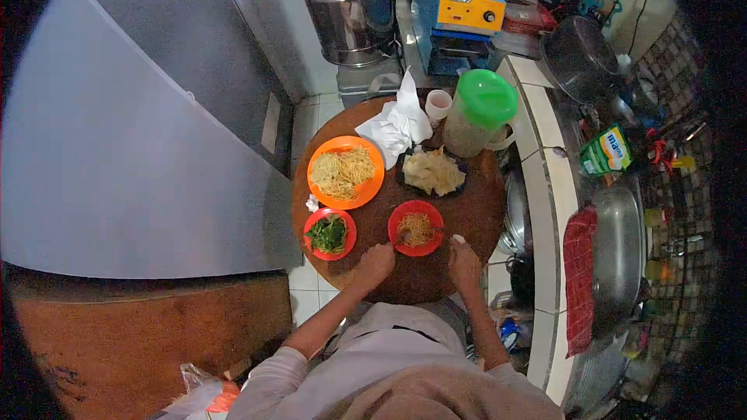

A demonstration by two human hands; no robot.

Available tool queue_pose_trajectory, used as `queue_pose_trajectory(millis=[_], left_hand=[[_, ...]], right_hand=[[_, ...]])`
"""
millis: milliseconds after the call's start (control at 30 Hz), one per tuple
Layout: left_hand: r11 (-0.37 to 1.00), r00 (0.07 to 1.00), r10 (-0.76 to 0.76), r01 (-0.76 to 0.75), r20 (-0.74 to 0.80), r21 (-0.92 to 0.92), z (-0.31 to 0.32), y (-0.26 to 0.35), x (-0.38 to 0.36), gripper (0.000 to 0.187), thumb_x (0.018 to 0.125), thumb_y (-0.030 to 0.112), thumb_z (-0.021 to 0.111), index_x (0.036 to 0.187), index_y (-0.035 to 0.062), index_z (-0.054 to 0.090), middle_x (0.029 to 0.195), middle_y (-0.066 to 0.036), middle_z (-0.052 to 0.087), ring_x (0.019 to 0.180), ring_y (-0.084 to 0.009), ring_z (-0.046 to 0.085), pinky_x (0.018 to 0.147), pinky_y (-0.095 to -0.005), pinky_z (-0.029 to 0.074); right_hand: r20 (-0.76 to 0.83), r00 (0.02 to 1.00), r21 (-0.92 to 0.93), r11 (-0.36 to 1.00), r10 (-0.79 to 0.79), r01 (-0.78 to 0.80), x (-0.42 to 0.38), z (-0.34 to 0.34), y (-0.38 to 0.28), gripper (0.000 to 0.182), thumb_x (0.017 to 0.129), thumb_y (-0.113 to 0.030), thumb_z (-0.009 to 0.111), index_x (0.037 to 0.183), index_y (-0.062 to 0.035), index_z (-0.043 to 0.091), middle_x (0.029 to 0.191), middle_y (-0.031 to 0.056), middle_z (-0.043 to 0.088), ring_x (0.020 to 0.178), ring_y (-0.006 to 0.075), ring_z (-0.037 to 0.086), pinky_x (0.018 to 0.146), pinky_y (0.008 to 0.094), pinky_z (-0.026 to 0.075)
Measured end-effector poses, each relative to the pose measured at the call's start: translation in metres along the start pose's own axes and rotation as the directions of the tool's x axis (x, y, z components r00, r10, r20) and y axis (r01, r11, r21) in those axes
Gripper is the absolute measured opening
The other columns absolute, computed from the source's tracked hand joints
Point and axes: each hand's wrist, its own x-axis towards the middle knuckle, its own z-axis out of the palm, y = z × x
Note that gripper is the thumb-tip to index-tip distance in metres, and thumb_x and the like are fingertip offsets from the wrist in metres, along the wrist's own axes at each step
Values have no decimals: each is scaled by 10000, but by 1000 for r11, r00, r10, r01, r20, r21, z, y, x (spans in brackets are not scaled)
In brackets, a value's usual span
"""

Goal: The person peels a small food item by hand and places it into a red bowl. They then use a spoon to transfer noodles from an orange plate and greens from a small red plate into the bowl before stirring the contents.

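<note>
A red bowl of noodles [416, 229] sits near the front of the round brown table [373, 225]. My left hand [377, 263] is closed at the bowl's lower left edge; a dark utensil seems to reach from there into the noodles, but its handle is hidden. To the right of the bowl, my right hand [465, 258] is also closed, with a small white thing [457, 239] at its fingertips; what it grips is unclear. On the left are a red plate of green leaves [327, 234] and an orange plate of noodles [342, 173]. A dark plate holds pale crackers [433, 171].
Crumpled white paper [395, 126], a pink cup [438, 105] and a green-lidded pitcher [485, 101] stand at the table's back. A tiled counter edge [549, 187] runs along the right, beside a red cloth [580, 280] and a metal sink [618, 253].
</note>
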Motion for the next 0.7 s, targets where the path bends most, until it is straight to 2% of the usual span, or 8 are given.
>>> queue_pose_trajectory(millis=[67,167,233,367,433,467,533,700], left_hand=[[1000,1000,-6,5,18,11,0,-1,1,176,758,108,398,762,-12,526,686,-211,565,666,-350,573,569,-437,468],[1000,999,-13,12,40,25,1,-5,-2,180,756,108,397,765,-13,530,706,-217,567,683,-353,573,578,-437,470],[1000,999,-7,5,49,30,1,-6,-2,183,757,110,396,766,-12,532,714,-219,567,689,-354,573,578,-437,470],[999,994,-39,35,102,32,-3,1,-4,183,756,110,395,782,-11,529,718,-222,566,687,-350,574,579,-438,468],[999,992,-48,46,116,20,-6,1,-4,183,756,110,393,787,-13,526,722,-224,565,691,-351,573,582,-443,466],[999,995,-48,48,87,7,-5,-1,-4,183,756,113,395,790,-11,524,719,-221,565,694,-350,572,584,-445,465],[999,997,-46,47,62,-11,-5,-3,-3,183,756,117,397,794,-10,522,717,-217,564,697,-350,571,587,-448,464],[990,986,-141,140,83,12,-11,-1,1,187,761,147,398,808,10,518,684,-205,559,670,-347,569,566,-445,460]], right_hand=[[-10,1000,-13,1000,18,-18,2,-2,2,235,764,-135,448,946,-31,555,814,174,540,745,327,534,669,392,434],[-79,995,-13,998,-63,62,6,-2,2,237,741,-141,474,939,-43,562,825,169,541,755,322,533,668,393,434],[43,998,39,999,-34,32,9,-5,-3,241,739,-135,474,946,-50,563,833,174,541,763,319,535,675,391,434],[97,995,-28,999,-17,20,14,13,10,252,735,-136,475,952,-40,560,895,180,544,804,321,534,708,372,431],[-36,994,188,976,-106,111,16,6,15,254,739,-151,472,946,-37,565,933,183,546,849,319,528,738,355,423],[-33,994,186,976,-106,111,17,3,16,254,739,-151,472,946,-37,565,933,183,546,849,319,528,738,355,423],[64,998,278,960,-5,-13,19,-8,15,249,750,-177,469,927,-38,577,917,187,554,852,321,531,743,357,421],[210,978,224,974,-5,-43,16,2,13,242,772,-190,454,910,-41,586,868,179,568,817,324,542,719,376,427]])
